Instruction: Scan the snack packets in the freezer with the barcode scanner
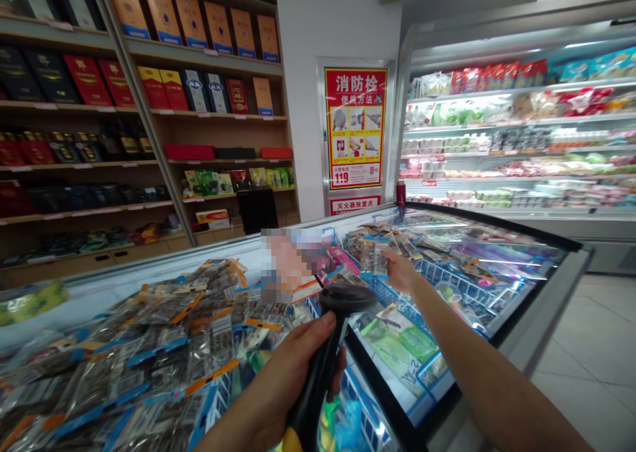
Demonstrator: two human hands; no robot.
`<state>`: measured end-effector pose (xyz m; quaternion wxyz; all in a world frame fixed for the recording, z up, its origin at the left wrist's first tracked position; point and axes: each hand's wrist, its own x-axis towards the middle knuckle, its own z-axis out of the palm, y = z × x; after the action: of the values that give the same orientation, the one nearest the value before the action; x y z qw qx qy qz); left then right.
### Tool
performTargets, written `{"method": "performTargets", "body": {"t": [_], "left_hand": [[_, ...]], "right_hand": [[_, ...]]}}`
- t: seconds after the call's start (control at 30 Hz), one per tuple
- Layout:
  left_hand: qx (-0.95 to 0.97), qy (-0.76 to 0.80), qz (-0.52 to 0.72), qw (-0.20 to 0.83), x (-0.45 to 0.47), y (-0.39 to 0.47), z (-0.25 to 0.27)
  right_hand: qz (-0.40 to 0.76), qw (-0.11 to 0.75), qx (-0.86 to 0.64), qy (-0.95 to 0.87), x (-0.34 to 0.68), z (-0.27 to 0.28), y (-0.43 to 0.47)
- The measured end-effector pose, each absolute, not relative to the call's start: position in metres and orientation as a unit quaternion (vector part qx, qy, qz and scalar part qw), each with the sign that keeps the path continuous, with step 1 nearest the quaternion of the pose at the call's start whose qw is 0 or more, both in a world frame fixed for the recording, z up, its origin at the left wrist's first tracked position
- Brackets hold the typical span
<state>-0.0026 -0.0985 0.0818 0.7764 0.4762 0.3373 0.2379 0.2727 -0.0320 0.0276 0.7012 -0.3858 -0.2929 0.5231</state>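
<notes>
One packet (373, 256) pinched in right hand (401, 273); one scanner (325, 354) clasped in left hand (293, 356), apart from packet; heaped packets (159, 336), near left, seemingly yet unhandled.

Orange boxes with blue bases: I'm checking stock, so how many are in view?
7: six boxes in a row on the upper shelf, one box at the right end of the shelf below; others may be hidden.
</notes>
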Motion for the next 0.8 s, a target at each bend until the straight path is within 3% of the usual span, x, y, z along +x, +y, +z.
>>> {"method": "performTargets", "body": {"t": [0.6, 0.8], "left_hand": [[0.483, 0.336, 0.248, 0.769, -0.0002, -0.1011, 0.0826], [0.483, 0.33, 0.247, 0.772, -0.0003, -0.1011, 0.084]], "right_hand": [[0.529, 0.706, -0.388, -0.268, 0.2675, 0.0301, -0.0341], [0.498, 0.678, -0.371, -0.392, 0.2683, 0.0257, -0.0343]]}}
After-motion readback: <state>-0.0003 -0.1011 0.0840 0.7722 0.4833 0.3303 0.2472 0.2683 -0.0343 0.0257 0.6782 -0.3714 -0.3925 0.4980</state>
